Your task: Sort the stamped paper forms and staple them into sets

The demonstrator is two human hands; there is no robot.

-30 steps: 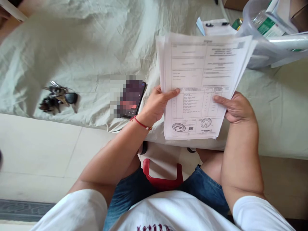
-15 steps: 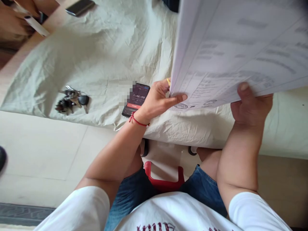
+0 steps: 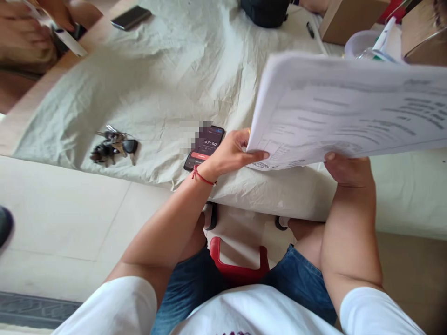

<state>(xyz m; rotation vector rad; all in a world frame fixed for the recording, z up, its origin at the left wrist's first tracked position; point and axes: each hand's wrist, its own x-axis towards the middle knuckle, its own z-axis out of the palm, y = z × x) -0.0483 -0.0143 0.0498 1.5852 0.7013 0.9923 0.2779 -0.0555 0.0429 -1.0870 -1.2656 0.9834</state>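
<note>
I see both of the person's hands closed on a thick stack of printed papers point(image 3: 349, 111), held tilted up off the table so the top sheet faces the camera at a shallow angle. The left hand point(image 3: 232, 153) pinches the stack's lower left corner, thumb laid across the top sheet and the fingers curled behind it. A thin red cord bracelet point(image 3: 202, 177) circles that wrist. The right hand point(image 3: 347, 170) grips the lower edge further right, thumb tip on top and the palm underneath. The print on the sheets is too blurred for me to read; a round stamp shows near the left thumb.

Just left of the left hand, a dark phone point(image 3: 206, 146) lies flat on the wrinkled pale green cloth point(image 3: 167, 79) that covers the table, its screen lit with a timer and partly pixelated. Further left on the cloth rests a bunch of keys point(image 3: 113, 145) with a black fob.

At the far edge, a second dark phone point(image 3: 131, 17) lies on bare wood, and another person's hand point(image 3: 24, 32) holds a white pen-like object in the top left corner. A black bag point(image 3: 265, 11) and a cardboard box point(image 3: 349, 18) sit at the top, with a clear plastic container point(image 3: 359, 44) beside them.

Below the table edge I see the person's blue denim shorts point(image 3: 195, 284), white shirt, and a red stool point(image 3: 239, 267) between the knees.
</note>
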